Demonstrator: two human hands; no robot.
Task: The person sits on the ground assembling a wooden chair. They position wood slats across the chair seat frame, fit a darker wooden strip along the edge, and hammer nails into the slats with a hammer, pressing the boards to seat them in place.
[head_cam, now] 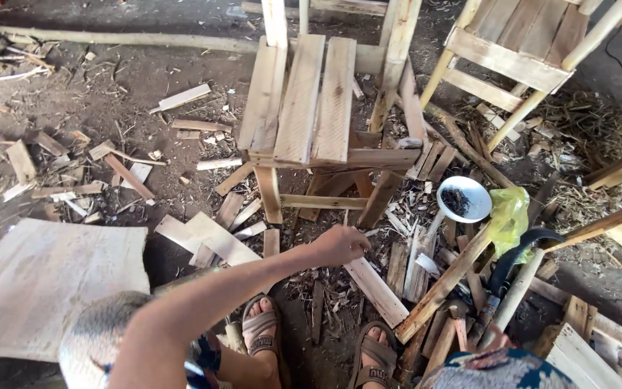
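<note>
Scrap slats and a wooden chair crowd the left hand — open dirt lies leftward — beyond the offcuts.

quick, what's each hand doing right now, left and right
Left hand: fingers curled, reaching down at the pale flat wooden slat on the ground; whether it grips the slat cannot be told.
Right hand: not in view.

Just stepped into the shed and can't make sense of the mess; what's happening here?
A person in sandals reaches the left hand down to a short pale wooden slat lying among offcuts on the dirt floor. An unfinished wooden chair stands just ahead. A white bowl of dark nails sits to the right. The right hand is out of view.
</note>
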